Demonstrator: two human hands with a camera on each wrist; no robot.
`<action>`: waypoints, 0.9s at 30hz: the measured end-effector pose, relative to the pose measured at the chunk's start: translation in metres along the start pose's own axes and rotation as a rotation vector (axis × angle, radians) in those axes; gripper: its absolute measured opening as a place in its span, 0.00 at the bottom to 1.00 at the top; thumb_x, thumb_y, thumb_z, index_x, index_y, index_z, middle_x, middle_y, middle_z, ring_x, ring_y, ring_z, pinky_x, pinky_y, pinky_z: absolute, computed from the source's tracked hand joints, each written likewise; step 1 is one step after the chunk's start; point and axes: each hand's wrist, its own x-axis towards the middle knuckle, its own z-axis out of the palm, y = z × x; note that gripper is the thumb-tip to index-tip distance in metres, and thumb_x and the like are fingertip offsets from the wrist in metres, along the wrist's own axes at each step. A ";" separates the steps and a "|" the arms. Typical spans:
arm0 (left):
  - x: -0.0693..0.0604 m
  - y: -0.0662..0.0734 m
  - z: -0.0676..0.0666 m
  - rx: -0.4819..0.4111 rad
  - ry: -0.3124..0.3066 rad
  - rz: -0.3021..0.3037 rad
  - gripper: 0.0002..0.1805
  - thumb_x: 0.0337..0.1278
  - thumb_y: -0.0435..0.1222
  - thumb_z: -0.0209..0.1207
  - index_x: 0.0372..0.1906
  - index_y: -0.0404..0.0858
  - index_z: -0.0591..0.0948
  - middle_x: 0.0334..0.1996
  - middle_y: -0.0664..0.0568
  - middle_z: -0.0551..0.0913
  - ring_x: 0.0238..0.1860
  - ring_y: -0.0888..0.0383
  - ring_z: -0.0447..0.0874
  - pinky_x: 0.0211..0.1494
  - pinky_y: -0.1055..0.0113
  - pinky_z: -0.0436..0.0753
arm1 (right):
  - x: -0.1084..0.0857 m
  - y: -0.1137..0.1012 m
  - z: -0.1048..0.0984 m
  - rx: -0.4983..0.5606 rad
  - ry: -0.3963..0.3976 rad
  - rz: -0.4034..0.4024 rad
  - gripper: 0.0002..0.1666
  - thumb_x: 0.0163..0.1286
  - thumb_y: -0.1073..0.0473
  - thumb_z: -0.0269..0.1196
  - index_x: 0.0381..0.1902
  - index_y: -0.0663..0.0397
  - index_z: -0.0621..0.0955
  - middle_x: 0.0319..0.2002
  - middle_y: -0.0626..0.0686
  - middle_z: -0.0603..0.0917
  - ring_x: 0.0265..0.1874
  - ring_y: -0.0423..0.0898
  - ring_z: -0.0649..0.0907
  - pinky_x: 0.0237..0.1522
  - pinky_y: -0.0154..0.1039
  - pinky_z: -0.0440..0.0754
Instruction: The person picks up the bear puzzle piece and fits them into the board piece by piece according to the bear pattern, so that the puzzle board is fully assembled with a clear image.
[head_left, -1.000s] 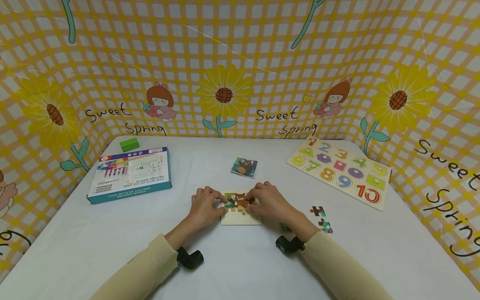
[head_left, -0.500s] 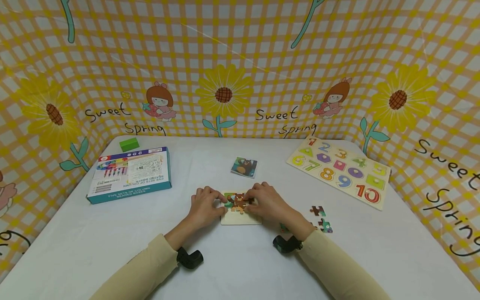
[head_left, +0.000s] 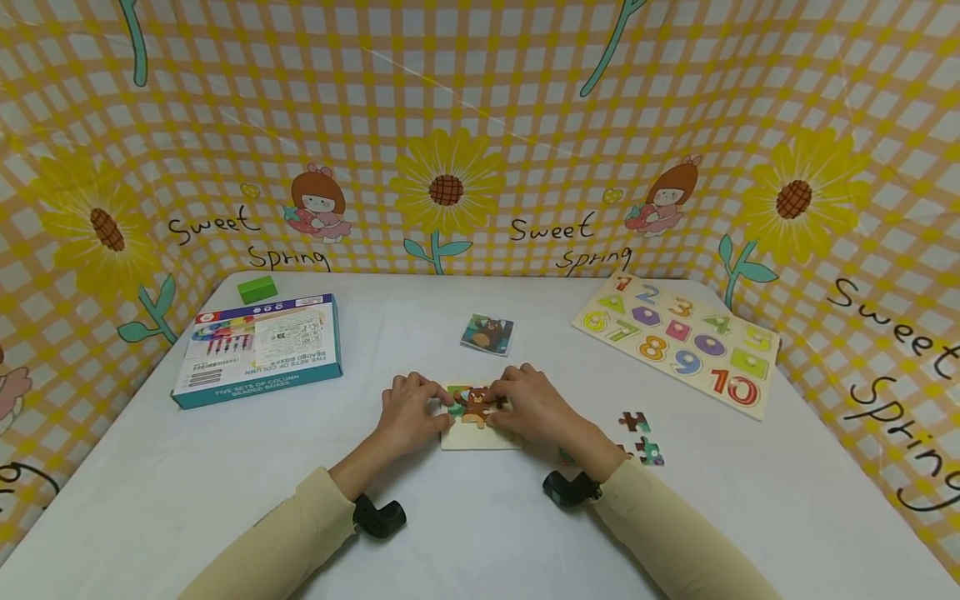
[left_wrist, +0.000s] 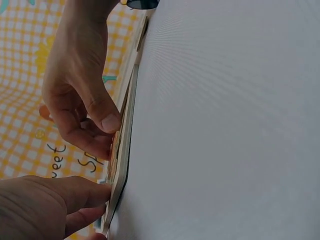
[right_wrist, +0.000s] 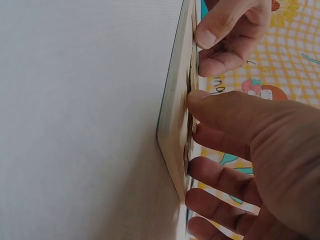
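A wooden jigsaw board (head_left: 480, 438) lies flat at the middle of the table, its upper part filled with pieces of a bear picture (head_left: 476, 403). My left hand (head_left: 408, 415) holds the board's left edge, thumb near and fingers beyond. On the right side of the picture, my right hand (head_left: 536, 407) pinches a jigsaw piece between thumb and index finger; the hand mostly hides that piece. In the right wrist view the right hand's thumb (right_wrist: 200, 100) touches the pieces' edge, the other fingers spread beside the board. Loose jigsaw pieces (head_left: 649, 451) lie right of the right hand, some partly covered by the wrist.
Behind the board lies a small bear picture card (head_left: 487, 334). A number puzzle board (head_left: 678, 342) rests at the back right. At the left are a beaded-boxes carton (head_left: 258, 350) and a green block (head_left: 257, 289). A patterned cloth (head_left: 450, 100) rises behind the table.
My right hand has shifted slightly left, and the gaps between the bear pieces have narrowed. My left hand stays at the board's left edge.
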 end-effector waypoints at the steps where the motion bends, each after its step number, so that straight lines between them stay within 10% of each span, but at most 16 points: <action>1: 0.000 0.000 0.000 0.000 0.000 0.001 0.07 0.45 0.39 0.66 0.34 0.47 0.84 0.42 0.49 0.74 0.49 0.50 0.64 0.55 0.48 0.60 | 0.000 0.000 0.000 -0.003 0.000 0.002 0.13 0.55 0.52 0.70 0.39 0.47 0.85 0.36 0.49 0.80 0.34 0.44 0.70 0.38 0.40 0.67; 27: 0.009 0.018 0.014 0.027 -0.013 0.074 0.07 0.45 0.39 0.64 0.33 0.46 0.83 0.42 0.50 0.74 0.46 0.51 0.63 0.52 0.50 0.61 | 0.000 -0.001 0.002 0.002 -0.016 0.033 0.14 0.55 0.51 0.70 0.39 0.47 0.85 0.35 0.48 0.79 0.34 0.44 0.69 0.39 0.40 0.66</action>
